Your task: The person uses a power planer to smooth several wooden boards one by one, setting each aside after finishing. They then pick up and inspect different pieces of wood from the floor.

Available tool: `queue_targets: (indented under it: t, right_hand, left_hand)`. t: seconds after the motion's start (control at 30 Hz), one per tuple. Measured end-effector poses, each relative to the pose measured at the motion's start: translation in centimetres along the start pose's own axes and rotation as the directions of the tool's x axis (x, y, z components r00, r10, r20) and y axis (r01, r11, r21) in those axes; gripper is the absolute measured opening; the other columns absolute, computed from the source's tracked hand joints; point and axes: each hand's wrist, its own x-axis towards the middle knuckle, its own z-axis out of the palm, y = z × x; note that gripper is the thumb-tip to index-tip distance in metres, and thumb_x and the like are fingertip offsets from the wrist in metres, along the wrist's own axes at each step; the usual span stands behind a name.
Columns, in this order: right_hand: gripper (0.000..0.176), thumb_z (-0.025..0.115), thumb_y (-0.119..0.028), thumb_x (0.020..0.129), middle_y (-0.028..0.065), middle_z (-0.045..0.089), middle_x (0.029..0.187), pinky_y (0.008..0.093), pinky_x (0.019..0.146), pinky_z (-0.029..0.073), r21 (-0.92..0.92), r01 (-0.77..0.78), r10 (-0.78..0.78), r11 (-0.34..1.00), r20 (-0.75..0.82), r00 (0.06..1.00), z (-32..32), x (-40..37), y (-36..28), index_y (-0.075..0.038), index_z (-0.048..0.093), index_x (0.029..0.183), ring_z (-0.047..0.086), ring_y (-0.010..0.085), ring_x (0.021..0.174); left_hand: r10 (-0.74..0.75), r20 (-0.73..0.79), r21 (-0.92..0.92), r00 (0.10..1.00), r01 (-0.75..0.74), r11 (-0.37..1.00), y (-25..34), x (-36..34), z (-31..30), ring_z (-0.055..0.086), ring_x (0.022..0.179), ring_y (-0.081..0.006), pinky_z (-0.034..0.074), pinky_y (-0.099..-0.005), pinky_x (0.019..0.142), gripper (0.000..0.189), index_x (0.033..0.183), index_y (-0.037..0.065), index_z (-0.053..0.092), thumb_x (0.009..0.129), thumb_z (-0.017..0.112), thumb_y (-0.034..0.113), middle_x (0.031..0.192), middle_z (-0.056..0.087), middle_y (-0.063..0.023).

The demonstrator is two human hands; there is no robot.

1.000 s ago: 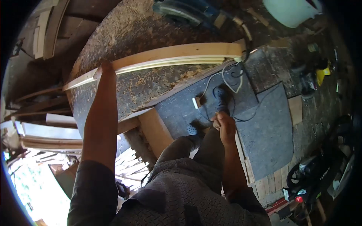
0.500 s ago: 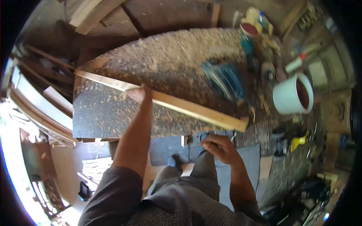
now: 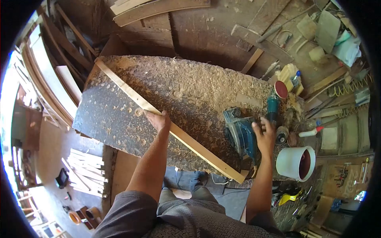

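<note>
Long pale wooden strip [image 3: 203, 152] is lying diagonally across the dark, shavings-strewn workbench [image 3: 119, 131]. Your left hand [image 3: 159, 120] is grasping it near mid-length. Your right hand [image 3: 265, 134], fingers spread, is hovering at the blue electric planer [image 3: 240, 133]; whether it is touching, you cannot tell.

Upper garment: dark grey short-sleeved fabric shirt [image 3: 194, 222], its front covered with a small, raised-looking geometric pattern. At the shirt's left side, the plain dark grey left sleeve [image 3: 129, 212] shows creases and a stitched-looking hem. At its right side, the dark right sleeve [image 3: 260, 220] is partly shadowed. Beyond each sleeve, forearm and hand are bare. Below the shirt's hem: grey-brown long trousers [image 3: 204, 193]. Beyond these, dark bluish footwear [image 3: 196, 178]; detail too small to tell.
</note>
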Motion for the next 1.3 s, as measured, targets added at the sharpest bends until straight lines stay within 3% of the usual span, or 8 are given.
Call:
queue_targets:
  t: [0.13,0.2,0.33,0.53,0.6,0.9,1.1,1.3]
  right_hand:
    - [0.068,0.074,-0.052,0.078,0.0212,0.064,0.104,0.0428,0.087,0.048,-0.094,-0.206,0.225,0.974,0.304,0.926,3.0,-0.6,4.3,0.002,0.062,0.116,0.061,0.0302,0.093]
    - [0.074,0.075,-0.06,0.072,0.0192,0.065,0.09,0.0406,0.08,0.05,-0.097,0.011,0.014,0.995,0.257,0.966,3.8,0.2,4.7,0.006,0.063,0.104,0.063,0.0264,0.083]
    - [0.045,0.076,-0.046,0.079,0.0011,0.057,0.059,0.0296,0.052,0.044,0.284,-0.584,0.331,0.76,0.605,0.724,2.8,-0.3,1.6,-0.003,0.062,0.078,0.054,0.0127,0.049]
    - [0.036,0.074,-0.038,0.084,-0.0017,0.052,0.055,0.0263,0.044,0.036,0.379,-0.496,0.247,0.781,0.541,0.804,-1.0,-3.5,2.6,-0.008,0.06,0.07,0.048,0.0095,0.045]
    - [0.037,0.075,-0.039,0.083,-0.0021,0.051,0.053,0.0261,0.044,0.037,0.354,-0.454,0.222,0.818,0.534,0.816,-4.9,-5.4,2.1,-0.007,0.06,0.071,0.047,0.0087,0.043]
    - [0.052,0.079,-0.048,0.074,0.0066,0.064,0.066,0.0309,0.058,0.048,0.071,-0.305,0.217,0.95,0.551,0.806,-15.3,-15.5,2.3,0.001,0.068,0.089,0.062,0.0166,0.061]
    - [0.05,0.08,-0.045,0.074,0.0083,0.065,0.069,0.033,0.063,0.049,-0.129,-0.345,0.318,0.93,0.753,0.576,-15.9,-17.8,4.1,0.0,0.069,0.093,0.063,0.0158,0.067]
    - [0.045,0.08,-0.041,0.077,0.0065,0.064,0.07,0.0315,0.062,0.048,-0.097,-0.302,0.267,0.948,0.757,0.596,-14.2,-16.8,3.6,0.0,0.069,0.093,0.061,0.0138,0.067]
  left_hand:
    - [-0.099,0.066,0.046,0.993,0.096,0.994,1.0,-0.4,-0.7,0.023,0.141,-0.0394,0.021,-0.0388,0.119,0.099,0.148,-0.009,0.003,0.08,0.07,0.018,0.153,0.016,-0.0274]
    - [-0.075,0.053,0.094,0.996,0.07,0.993,0.6,-0.3,-0.3,0.024,0.141,-0.0388,0.022,-0.0389,0.119,0.099,0.148,-0.009,0.001,0.082,0.069,0.019,0.153,0.016,-0.0273]
    - [-0.053,0.05,0.029,0.997,0.052,0.998,0.0,0.0,-0.3,0.024,0.14,-0.0405,0.021,-0.0397,0.118,0.1,0.148,-0.008,0.005,0.078,0.071,0.019,0.152,0.019,-0.0276]
    - [0.021,-0.009,-0.084,1.0,-0.022,0.996,-1.5,0.9,0.8,0.024,0.141,-0.0392,0.02,-0.0393,0.118,0.101,0.147,-0.006,0.011,0.073,0.073,0.02,0.151,0.024,-0.0268]
    - [0.041,-0.148,0.056,0.988,-0.033,0.998,-2.9,1.5,2.2,0.046,0.124,-0.0423,0.038,-0.0441,0.106,0.096,0.145,0.0,0.021,0.07,0.075,0.024,0.136,0.043,-0.0253]
    - [0.004,-0.022,-0.081,1.0,-0.006,0.997,-0.9,0.6,0.3,0.029,0.137,-0.0403,0.024,-0.04,0.116,0.099,0.145,-0.007,0.015,0.071,0.075,0.018,0.145,0.03,-0.0275]
    - [0.095,-0.138,-0.009,0.986,-0.097,0.995,-2.5,1.3,1.7,0.042,0.128,-0.0411,0.033,-0.0416,0.11,0.098,0.145,-0.005,0.02,0.069,0.075,0.022,0.137,0.04,-0.0264]
    - [0.102,-0.097,0.008,0.99,-0.101,0.995,-2.8,1.6,1.9,0.029,0.136,-0.0399,0.024,-0.0398,0.116,0.097,0.144,-0.009,0.017,0.071,0.074,0.021,0.144,0.031,-0.0275]
